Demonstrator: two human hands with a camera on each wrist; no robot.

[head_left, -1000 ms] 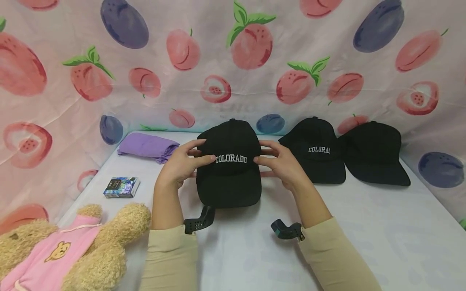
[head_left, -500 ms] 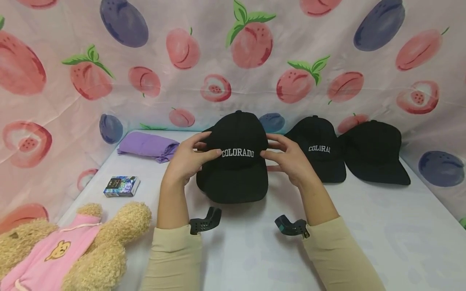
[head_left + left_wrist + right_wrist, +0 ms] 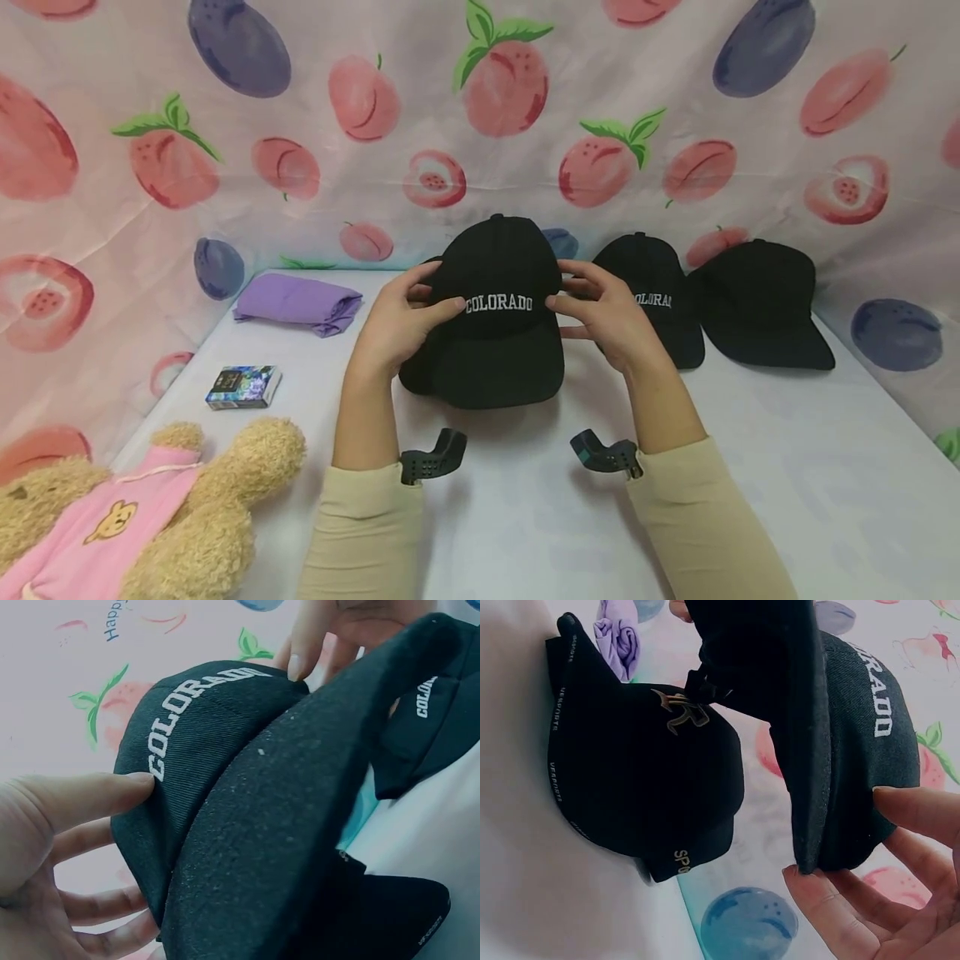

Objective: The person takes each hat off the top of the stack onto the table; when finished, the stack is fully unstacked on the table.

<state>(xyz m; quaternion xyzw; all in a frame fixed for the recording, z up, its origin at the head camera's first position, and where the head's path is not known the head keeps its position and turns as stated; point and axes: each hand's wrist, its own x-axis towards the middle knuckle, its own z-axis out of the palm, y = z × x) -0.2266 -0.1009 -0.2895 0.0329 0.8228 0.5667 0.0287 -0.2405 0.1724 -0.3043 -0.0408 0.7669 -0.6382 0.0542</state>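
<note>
A black baseball cap (image 3: pixel 495 262) with COLORADO in white letters is lifted upright, visor toward me, in the middle of the head view. My left hand (image 3: pixel 397 321) grips its left side, thumb on the front by the first letter and fingers behind. On the opposite side, my right hand (image 3: pixel 611 312) holds it the same way, thumb just past the last letter. Below and behind it, a second black cap (image 3: pixel 652 765) with a gold emblem rests on the white table; the right wrist view shows it well, while the head view shows only its left edge.
Two more black caps (image 3: pixel 652 262) stand at the back right, one lettered, the other cap (image 3: pixel 765 308) plain. On the left are a folded purple cloth (image 3: pixel 296 302), a small patterned box (image 3: pixel 243 387) and a teddy bear (image 3: pixel 202 533) in pink. A fruit-print curtain (image 3: pixel 330 100) hangs behind.
Both hands have raised the lettered cap and carried it to the right. More of the cap underneath now shows at its left. The view itself has shifted slightly.
</note>
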